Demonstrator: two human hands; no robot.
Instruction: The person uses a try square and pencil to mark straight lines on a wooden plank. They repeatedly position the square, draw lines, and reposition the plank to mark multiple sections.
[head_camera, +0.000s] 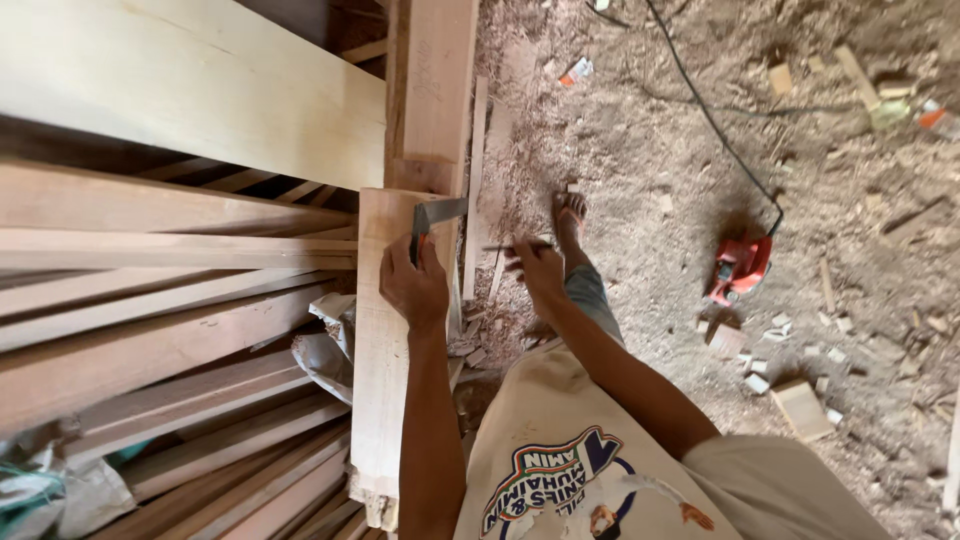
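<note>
A try square (432, 222) lay across the far end of a pale plank (385, 340), pinned by the left hand (414, 285), fingers closed on its stock. The right hand (535, 268) pinched a pencil (505, 247) just right of the plank. No line showed yet. A red power tool (738, 268) sat on the sawdust floor (650, 150).

A: From where does the single view look?
B: From the wearer's head, facing steeply down along the torso and both forearms.

A: How near is it?
B: Close. The left hand (414, 288) and right hand (537, 268) lie near mid-frame, over the plank (380, 380).

A: What fills the edges?
B: Stacked boards (150, 340) occupy the left side; the sawdust-covered floor (650, 150), farther off, occupies the right. No second view overlaps it.
</note>
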